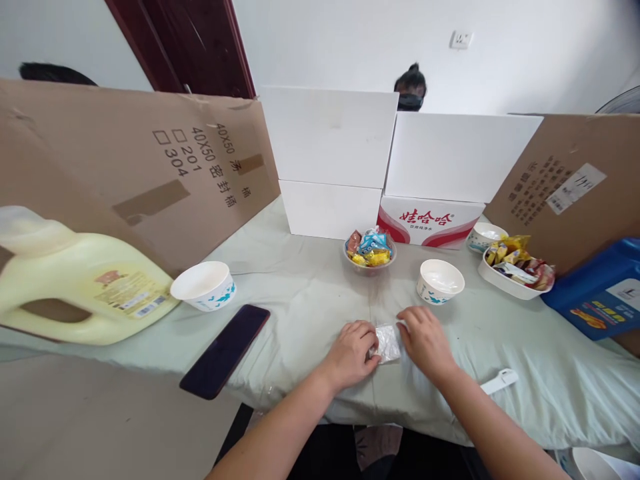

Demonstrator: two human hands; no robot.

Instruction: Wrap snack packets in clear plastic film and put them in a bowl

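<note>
A small, flat packet of crinkled clear plastic (389,344) lies on the cloth-covered table in front of me. My left hand (354,353) has its thumb and fingers closed on the packet's left edge. Just off the opposite edge is my right hand (425,340), fingers loosely bent and apart, with nothing seen in them. A white paper bowl with blue print (440,283) stands beyond my right hand. Partly behind my right forearm lies a white plastic handle-like piece (500,381); its other end is hidden.
A dark phone (225,351) and another paper bowl (204,285) are on the left, beside a yellow jug (85,280). Ahead sits a bowl of wrapped snacks (370,252) before white boxes (330,147). A snack tray (515,283) and blue bottle (597,293) stand right.
</note>
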